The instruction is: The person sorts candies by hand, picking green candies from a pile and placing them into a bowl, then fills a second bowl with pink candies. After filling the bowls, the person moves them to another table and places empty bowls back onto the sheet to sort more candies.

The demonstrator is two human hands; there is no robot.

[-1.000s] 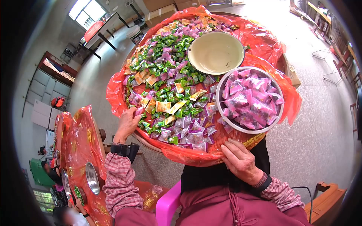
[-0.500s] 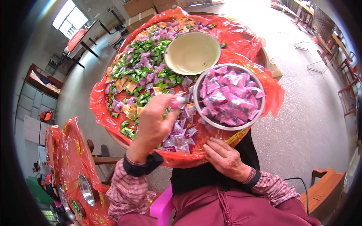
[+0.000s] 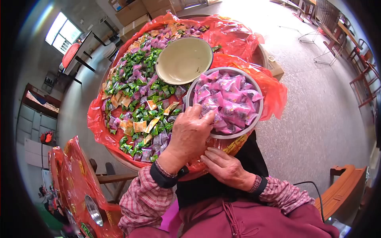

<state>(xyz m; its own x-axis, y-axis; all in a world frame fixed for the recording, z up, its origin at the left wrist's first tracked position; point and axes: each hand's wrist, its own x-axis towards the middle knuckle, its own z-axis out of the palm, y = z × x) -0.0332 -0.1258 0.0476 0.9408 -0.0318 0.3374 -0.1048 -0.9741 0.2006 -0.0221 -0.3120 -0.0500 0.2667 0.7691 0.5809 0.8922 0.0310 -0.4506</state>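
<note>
My left hand point(image 3: 189, 133) is at the near-left rim of a metal bowl point(image 3: 260, 115), its fingers closed and bent over the edge. What they hold, if anything, is hidden against the packets. Pink-wrapped packets point(image 3: 232, 99) fill this bowl. Lying flat on the red plastic at the table's near edge is my right hand point(image 3: 228, 168), fingers stretched out, with nothing in it. Beyond and left of my left hand, green packets point(image 3: 141, 61) are spread with orange packets point(image 3: 139, 127) and purple ones point(image 3: 158, 141).
An enamel basin point(image 3: 184, 59) with a dark rim stands behind the metal bowl, among the packets. Red plastic sheeting point(image 3: 234, 39) covers the round table. At lower left is another red-covered table point(image 3: 73, 178) with a metal bowl point(image 3: 94, 210). A wooden bench point(image 3: 343, 186) stands at right.
My left hand has moved right, from above the loose packets with a pinkish packet in its fingers to the metal bowl's rim. The view has shifted slightly; my right hand stays at the edge.
</note>
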